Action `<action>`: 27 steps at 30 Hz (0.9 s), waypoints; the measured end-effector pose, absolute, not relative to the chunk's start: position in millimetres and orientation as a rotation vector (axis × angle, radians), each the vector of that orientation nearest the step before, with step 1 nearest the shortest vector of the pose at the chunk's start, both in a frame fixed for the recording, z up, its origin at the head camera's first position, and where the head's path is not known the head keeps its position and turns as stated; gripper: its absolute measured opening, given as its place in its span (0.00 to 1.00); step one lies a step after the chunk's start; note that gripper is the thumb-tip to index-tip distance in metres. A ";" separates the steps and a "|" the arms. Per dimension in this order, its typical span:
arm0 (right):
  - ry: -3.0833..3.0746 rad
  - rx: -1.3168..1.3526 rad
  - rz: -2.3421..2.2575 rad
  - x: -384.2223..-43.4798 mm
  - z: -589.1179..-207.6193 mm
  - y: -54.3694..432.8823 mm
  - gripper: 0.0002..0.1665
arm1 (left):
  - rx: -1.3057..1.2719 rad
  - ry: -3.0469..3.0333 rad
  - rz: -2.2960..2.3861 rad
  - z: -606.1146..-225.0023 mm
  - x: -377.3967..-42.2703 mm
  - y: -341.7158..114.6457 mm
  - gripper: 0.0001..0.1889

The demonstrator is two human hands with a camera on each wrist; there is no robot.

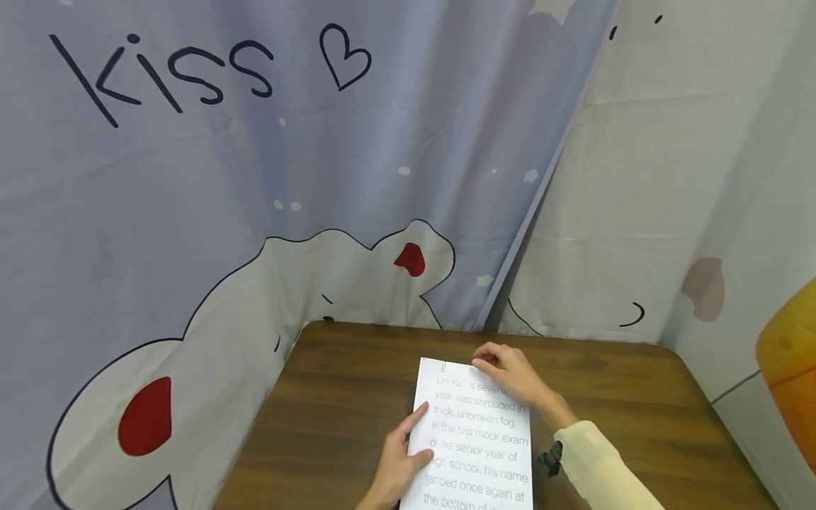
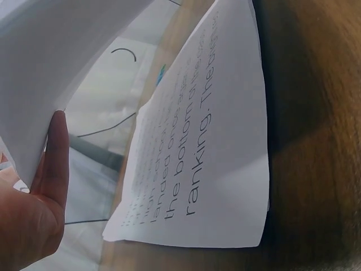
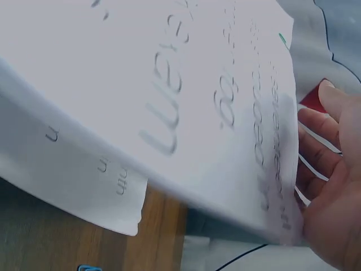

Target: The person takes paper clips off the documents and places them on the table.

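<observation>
A white sheet of paper [image 1: 478, 432] printed with grey English text is raised over the brown table, held between both hands. My left hand [image 1: 398, 460] grips its left edge, thumb and forefinger spread along the side. My right hand [image 1: 510, 372] pinches the top edge near the right corner; in the right wrist view the fingers of the right hand [image 3: 333, 164] curl at the paper's edge. Beneath, another printed sheet [image 2: 225, 169] lies on the table in the left wrist view, its lower lines readable. A small clip-like outline [image 1: 443, 366] shows at the top left of the raised sheet.
The wooden table [image 1: 344, 397] runs back to a printed curtain [image 1: 382, 177]. A blue paper clip [image 3: 88, 268] lies on the wood beside the lower sheet. A dark device [image 1: 550, 459] sits at the right wrist, by the cream sleeve [image 1: 605, 467].
</observation>
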State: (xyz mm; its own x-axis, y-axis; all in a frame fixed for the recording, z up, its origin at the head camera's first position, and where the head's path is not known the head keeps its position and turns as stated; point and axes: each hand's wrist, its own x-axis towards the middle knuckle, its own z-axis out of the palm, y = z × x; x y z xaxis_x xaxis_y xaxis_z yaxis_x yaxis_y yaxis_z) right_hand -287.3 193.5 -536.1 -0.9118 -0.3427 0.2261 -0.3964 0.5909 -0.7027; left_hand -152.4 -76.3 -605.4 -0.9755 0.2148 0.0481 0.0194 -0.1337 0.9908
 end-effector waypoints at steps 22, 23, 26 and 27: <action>-2.776 0.680 1.183 -284.1 -532.1 151.8 0.14 | 0.302 1.922 2.278 -606.0 -150.1 -65.8 0.45; -2.778 0.669 1.191 -284.0 -532.1 150.6 0.13 | 0.303 1.924 2.276 -606.0 -150.1 -65.8 0.45; -2.767 0.644 1.218 -284.8 -533.7 147.4 0.11 | 0.304 1.926 2.273 -606.0 -149.7 -66.3 0.45; -2.762 0.636 1.229 -284.7 -534.1 146.3 0.11 | 0.304 1.928 2.272 -606.1 -149.5 -66.6 0.45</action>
